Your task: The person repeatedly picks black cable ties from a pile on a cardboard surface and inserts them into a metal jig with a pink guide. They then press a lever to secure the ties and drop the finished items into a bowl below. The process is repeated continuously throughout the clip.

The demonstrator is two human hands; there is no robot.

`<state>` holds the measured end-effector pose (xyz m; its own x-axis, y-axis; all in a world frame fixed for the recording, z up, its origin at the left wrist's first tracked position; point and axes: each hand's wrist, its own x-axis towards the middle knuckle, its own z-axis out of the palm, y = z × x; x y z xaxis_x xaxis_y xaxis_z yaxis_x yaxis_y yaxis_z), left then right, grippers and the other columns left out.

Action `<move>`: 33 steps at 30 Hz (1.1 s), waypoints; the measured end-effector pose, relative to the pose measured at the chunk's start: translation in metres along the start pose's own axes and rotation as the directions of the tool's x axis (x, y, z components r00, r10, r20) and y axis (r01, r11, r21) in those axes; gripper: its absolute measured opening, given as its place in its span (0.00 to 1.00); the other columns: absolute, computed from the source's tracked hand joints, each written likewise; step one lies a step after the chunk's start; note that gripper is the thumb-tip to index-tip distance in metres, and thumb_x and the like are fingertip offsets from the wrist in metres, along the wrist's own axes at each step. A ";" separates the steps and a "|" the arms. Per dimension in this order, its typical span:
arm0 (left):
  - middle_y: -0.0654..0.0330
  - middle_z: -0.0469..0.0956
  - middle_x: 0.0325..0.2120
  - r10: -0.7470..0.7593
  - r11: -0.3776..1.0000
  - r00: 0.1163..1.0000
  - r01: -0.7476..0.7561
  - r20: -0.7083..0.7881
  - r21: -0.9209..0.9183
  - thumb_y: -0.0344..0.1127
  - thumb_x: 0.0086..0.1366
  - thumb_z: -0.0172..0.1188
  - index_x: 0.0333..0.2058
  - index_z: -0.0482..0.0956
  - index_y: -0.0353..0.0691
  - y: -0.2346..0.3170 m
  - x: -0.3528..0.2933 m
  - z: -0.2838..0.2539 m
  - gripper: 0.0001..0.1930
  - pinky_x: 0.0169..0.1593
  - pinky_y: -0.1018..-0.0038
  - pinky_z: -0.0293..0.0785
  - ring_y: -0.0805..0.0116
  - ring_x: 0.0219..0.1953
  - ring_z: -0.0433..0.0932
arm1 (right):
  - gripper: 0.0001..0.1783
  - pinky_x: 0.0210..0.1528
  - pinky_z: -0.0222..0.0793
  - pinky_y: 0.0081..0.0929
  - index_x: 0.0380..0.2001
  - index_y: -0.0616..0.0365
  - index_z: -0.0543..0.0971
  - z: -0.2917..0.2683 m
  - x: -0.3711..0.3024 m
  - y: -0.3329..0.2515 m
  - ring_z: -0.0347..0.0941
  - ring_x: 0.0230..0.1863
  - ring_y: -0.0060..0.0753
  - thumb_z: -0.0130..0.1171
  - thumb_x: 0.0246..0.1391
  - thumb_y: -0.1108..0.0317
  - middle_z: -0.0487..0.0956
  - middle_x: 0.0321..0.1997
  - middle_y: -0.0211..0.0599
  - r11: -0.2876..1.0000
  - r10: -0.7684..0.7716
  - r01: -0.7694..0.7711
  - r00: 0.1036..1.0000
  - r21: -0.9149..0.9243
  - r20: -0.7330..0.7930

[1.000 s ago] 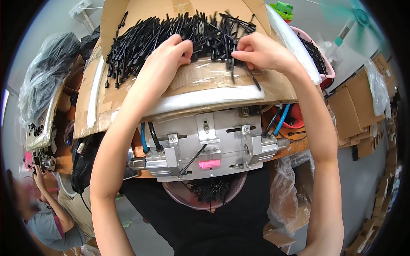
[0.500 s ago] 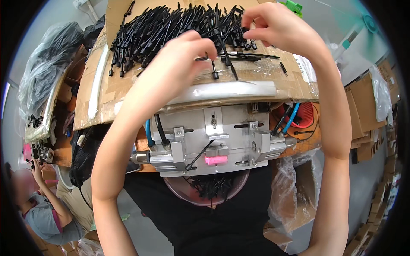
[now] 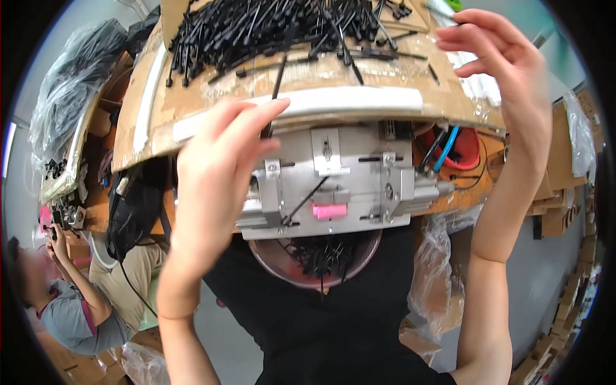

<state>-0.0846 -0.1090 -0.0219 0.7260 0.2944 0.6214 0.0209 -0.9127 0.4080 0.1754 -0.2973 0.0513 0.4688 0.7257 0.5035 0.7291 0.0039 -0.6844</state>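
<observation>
My left hand is closed on a thin black rod that sticks up past its fingertips, left of a metal clamping fixture. Up at the right, my right hand is raised beyond the cardboard's right side. A thin dark rod, partly blurred, shows at its fingertips. Many black rods with thicker ends lie in a pile on the cardboard. Another black rod lies slanted across the fixture, beside a pink block.
Below the fixture, a pinkish bowl holds black pieces. A red basket and blue air hoses are right of it. Clear plastic bags hang over a carton at the right. Another person sits at the left.
My left hand has come down and back from the pile, bringing a black rod. My right hand has moved right, away from the pile. The whole view has shifted slightly.
</observation>
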 end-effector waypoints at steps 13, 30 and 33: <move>0.62 0.74 0.39 0.057 0.919 0.969 -0.145 0.239 0.367 0.27 0.49 0.59 0.54 0.78 0.46 0.038 -0.118 0.050 0.28 0.53 0.61 0.64 0.62 0.48 0.73 | 0.16 0.32 0.69 0.21 0.51 0.67 0.75 0.032 -0.099 -0.021 0.77 0.38 0.32 0.54 0.66 0.67 0.81 0.41 0.47 0.944 -0.067 0.110 0.987 0.309 -0.148; 0.59 0.70 0.36 -0.110 0.934 0.963 0.015 0.247 0.357 0.27 0.55 0.58 0.61 0.67 0.28 0.065 -0.133 0.088 0.32 0.44 0.69 0.66 0.64 0.36 0.69 | 0.16 0.29 0.72 0.19 0.51 0.69 0.73 0.042 -0.134 -0.016 0.78 0.34 0.32 0.56 0.64 0.70 0.81 0.40 0.52 0.904 0.025 0.116 0.947 0.412 -0.321; 0.59 0.69 0.35 -0.099 0.934 0.963 0.002 0.252 0.359 0.26 0.54 0.57 0.61 0.66 0.27 0.065 -0.129 0.086 0.33 0.45 0.69 0.66 0.64 0.36 0.69 | 0.15 0.28 0.73 0.20 0.49 0.69 0.73 0.045 -0.142 -0.020 0.78 0.36 0.34 0.58 0.62 0.72 0.80 0.41 0.54 0.919 0.037 0.105 0.937 0.380 -0.347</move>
<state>-0.1184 -0.2306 -0.1331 0.8699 0.3023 0.3898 0.2675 -0.9530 0.1423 0.0719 -0.3695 -0.0306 0.6389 0.4419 0.6297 0.5295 0.3412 -0.7767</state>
